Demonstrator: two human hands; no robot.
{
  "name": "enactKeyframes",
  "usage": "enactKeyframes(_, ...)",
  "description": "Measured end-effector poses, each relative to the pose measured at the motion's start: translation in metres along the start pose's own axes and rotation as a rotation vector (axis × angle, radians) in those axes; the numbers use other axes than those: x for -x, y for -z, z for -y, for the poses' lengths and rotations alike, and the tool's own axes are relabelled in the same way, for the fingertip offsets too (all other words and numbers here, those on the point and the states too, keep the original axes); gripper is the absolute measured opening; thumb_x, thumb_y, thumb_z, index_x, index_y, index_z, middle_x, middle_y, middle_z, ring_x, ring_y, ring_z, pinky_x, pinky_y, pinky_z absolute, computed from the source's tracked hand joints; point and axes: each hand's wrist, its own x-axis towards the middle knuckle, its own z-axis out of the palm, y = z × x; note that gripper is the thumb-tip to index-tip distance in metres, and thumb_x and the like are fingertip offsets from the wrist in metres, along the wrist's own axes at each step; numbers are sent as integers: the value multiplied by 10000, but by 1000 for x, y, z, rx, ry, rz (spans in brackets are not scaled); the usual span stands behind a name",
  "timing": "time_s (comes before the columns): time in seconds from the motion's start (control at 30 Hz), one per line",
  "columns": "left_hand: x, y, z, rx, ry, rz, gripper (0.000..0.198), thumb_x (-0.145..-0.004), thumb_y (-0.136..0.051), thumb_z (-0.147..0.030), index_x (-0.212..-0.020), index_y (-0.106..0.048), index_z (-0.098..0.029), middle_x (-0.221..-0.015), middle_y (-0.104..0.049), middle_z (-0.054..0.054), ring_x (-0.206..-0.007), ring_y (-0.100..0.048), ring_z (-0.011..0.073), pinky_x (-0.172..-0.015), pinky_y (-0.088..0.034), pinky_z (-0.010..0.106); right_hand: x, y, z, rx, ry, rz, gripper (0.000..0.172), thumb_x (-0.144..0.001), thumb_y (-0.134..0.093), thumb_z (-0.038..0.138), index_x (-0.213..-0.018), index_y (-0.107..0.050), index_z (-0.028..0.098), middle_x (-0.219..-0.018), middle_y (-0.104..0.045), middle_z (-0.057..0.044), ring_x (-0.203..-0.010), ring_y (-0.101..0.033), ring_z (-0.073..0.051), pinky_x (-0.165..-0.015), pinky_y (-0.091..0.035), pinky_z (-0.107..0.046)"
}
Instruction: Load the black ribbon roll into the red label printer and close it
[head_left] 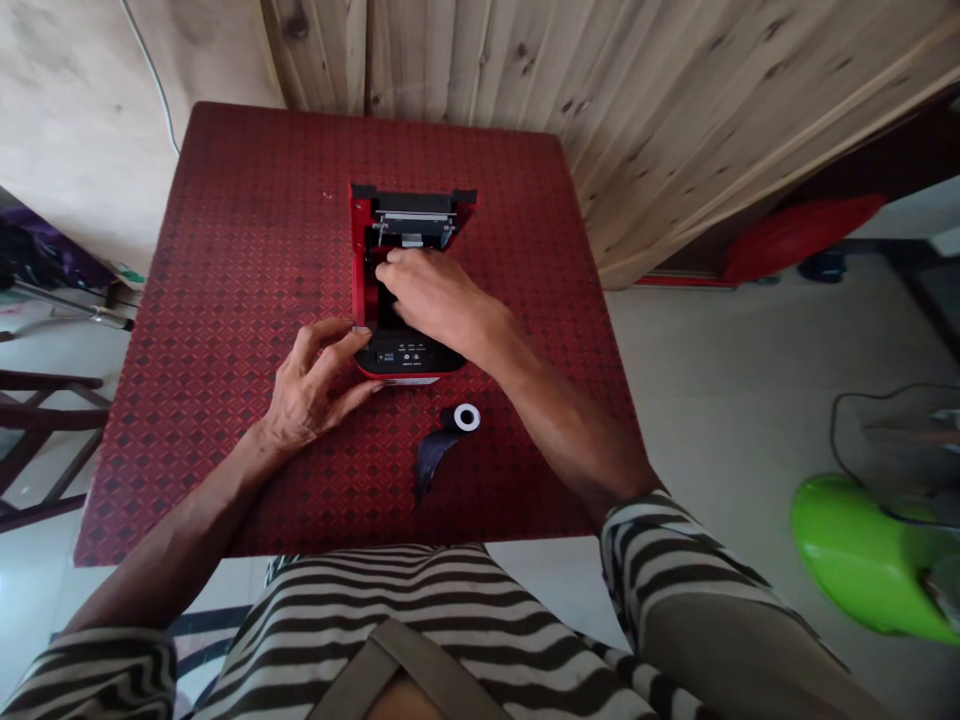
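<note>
Light: dim, diffuse. Sheen: green plastic item (847, 560). Wide-angle edge stretch. Thermal printer (412, 357) interior: deep shadow, detail apparently lost.

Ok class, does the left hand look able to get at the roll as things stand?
Probably yes: the left hand is at the machine's near corner, and the roll lies close by on the table, with nothing visible between them.

table (247, 200): red, diamond-patterned | red-and-black device (412, 352), lid (415, 203) raised | dark roll (456, 417), loose end (433, 460) trailing
</note>
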Motion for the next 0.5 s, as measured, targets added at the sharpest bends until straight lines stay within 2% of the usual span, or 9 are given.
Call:
enactKeyframes(0.1, -1, 1, 0, -10, -5, 7, 647, -956, -786, -436, -1524, -522, -272, -1322, -640, 118, -1193, -694, 249, -1024, -643, 392, -2, -8, -5, -66, -23, -77, 286, -924, -580, -8, -1101, -759, 129, -1153, -774, -146, -1047, -743, -300, -961, -545, -420)
enactKeyframes(0.27, 1, 1, 3, -16, 72, 77, 599, -959, -755, -530, -1474, -549, -304, -1346, -629, 114, -1249, -678, 283, -1071, -622, 457, 0, -20, -18, -104, -62, -217, 304, -838, -747, 55, -1085, -742, 232, -1054, -797, -85, -967, -744, -290, -928, -585, -426)
enactKeyframes(0.5, 4, -2, 6, 28, 179, 108, 610, -914, -772, -617, -1412, -598, -311, -1343, -631, 107, -1268, -660, 310, -1118, -584, 505, 7, -22, -27, -161, -37, -275, 219, -857, -731, 185, -1034, -672, 298, -1017, -791, -70, -912, -742, -300, -875, -610, -429)
